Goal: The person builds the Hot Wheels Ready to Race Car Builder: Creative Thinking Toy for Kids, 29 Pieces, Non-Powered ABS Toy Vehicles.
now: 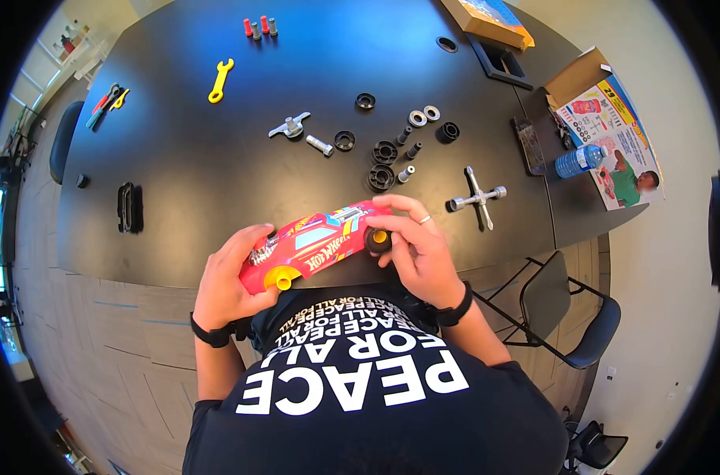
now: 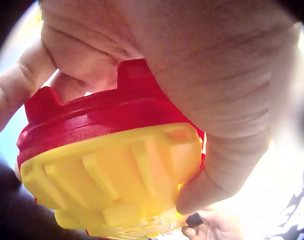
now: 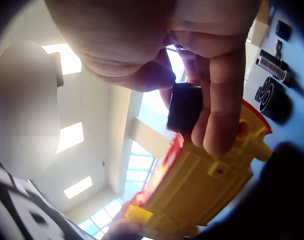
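A red toy car (image 1: 322,244) with "Hot Wheels" lettering is held above the near table edge. My left hand (image 1: 227,273) grips one end, beside a bare yellow axle hub (image 1: 282,279). At the car's other end, my right hand (image 1: 417,252) pinches a black wheel (image 3: 186,107) between thumb and fingers, right at the side of the body. Yellow shows at the wheel's centre in the head view. The car's ribbed yellow end (image 2: 112,172) faces the left wrist camera, and its yellow underside (image 3: 202,180) shows in the right wrist view.
Beyond the car lie black wheel parts (image 1: 381,176), a grey bolt (image 1: 320,145), a winged silver piece (image 1: 289,126) and a cross wrench (image 1: 479,198). A yellow wrench (image 1: 221,81) lies farther back. A water bottle (image 1: 579,161) and a printed box (image 1: 605,127) are at right.
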A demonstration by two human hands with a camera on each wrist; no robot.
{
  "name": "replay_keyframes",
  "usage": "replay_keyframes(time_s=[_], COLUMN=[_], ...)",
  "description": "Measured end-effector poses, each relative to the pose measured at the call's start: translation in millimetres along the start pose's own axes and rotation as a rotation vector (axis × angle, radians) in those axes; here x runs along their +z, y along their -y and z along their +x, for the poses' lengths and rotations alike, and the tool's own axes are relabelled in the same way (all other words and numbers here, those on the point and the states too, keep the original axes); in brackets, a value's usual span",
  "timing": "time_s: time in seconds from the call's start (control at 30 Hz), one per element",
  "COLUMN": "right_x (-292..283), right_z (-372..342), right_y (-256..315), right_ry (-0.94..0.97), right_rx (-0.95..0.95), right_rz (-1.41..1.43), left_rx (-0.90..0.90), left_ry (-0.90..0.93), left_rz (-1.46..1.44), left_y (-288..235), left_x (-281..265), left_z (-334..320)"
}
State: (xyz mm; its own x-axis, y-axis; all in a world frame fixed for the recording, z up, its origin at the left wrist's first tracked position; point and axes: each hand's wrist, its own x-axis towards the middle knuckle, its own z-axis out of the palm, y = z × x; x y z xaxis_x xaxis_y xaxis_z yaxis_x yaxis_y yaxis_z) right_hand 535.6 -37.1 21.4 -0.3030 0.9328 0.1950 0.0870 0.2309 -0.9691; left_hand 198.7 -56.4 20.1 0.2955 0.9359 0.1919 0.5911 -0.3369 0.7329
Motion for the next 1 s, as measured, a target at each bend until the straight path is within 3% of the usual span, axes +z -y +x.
replay_keyframes(time_s=[0.07, 0.23, 0.4, 0.47, 0.57, 0.63, 0.73, 0.9, 1.0], right_x=[5.7, -3.5, -61.8, -94.3, -114.6, -120.1, -130.8, -131.4, -137.2], right_z=[1.9, 5.3, 44.2, 69.9, 99.8, 115.3, 129.8, 120.4, 112.0], right_y=[-5.7, -3.6, -5.5, -41.7, -84.3, -97.3, -113.7, -122.8, -108.6], right_ry=[-0.08, -0.198, -0.371, -0.299, -0.234, -0.11, 0.022, -0.162, -0.1], right_rx=[-0.059, -0.024, -0.082, -0.261, -0.204, -0.107, -0.02, -0.177, -0.14], right_rz=[-0.217, -0.266, -0.631, -0.981, -1.052, -1.257, -1.323, -1.115, -1.132], left_rx=[-0.022, -0.06, -0.087, -0.084, -0.115, -0.115, -0.123, -0.126, -0.114], left_ry=[-0.001, 0.004, 0.002, -0.008, -0.022, -0.039, -0.061, -0.063, -0.049], left_rz=[-0.026, -0.073, -0.099, -0.106, -0.142, -0.151, -0.158, -0.147, -0.151], left_y=[-0.5, -3.2, 0.1, 1.5, 3.8, 5.4, 1.2, 0.5, 0.5], left_x=[-0.1, -1.4, 2.8, 4.4, 8.1, 10.0, 9.9, 8.7, 8.0], left_z=[0.1, -0.8, -1.8, -0.5, -1.3, -1.8, -3.5, -5.3, -4.5])
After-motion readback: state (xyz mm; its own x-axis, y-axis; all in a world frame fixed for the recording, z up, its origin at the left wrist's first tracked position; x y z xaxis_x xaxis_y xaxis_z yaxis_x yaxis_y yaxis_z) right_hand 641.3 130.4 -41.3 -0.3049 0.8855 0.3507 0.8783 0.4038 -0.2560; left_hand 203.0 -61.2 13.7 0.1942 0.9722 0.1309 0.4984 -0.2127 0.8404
